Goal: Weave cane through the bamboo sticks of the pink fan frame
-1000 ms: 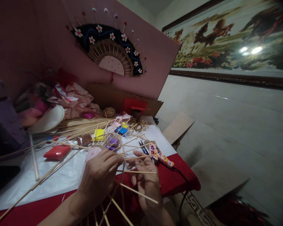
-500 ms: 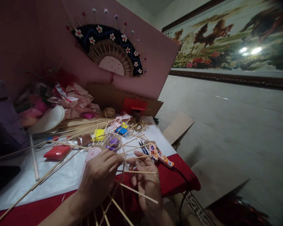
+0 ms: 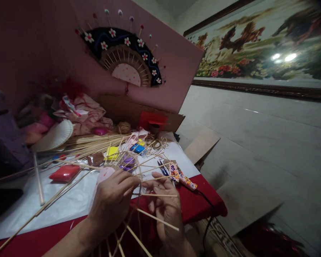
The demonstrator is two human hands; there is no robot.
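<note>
Thin wooden sticks (image 3: 158, 219) spread outward like a fan, crossed by a curved line of twine (image 3: 139, 167), with a pale pink dotted piece (image 3: 106, 174) near their centre. My left hand (image 3: 112, 200) is closed on this stick fan frame, its fingertips pinching where the twine crosses a stick. To its right, my right hand (image 3: 166, 205) has curled fingers against the same stick, close to the left fingertips. The exact grip of the right fingertips is partly hidden. Several sticks point down past both wrists.
Dark scissors (image 3: 163, 167) and a flower-patterned glue gun (image 3: 183, 177) with a black cord lie at right. Beyond the hands are red (image 3: 65, 173), yellow (image 3: 112, 153) and blue clay packets (image 3: 138, 149), a bundle of sticks (image 3: 88, 145) and a twine ball (image 3: 123, 127). A decorated fan (image 3: 127, 43) hangs behind.
</note>
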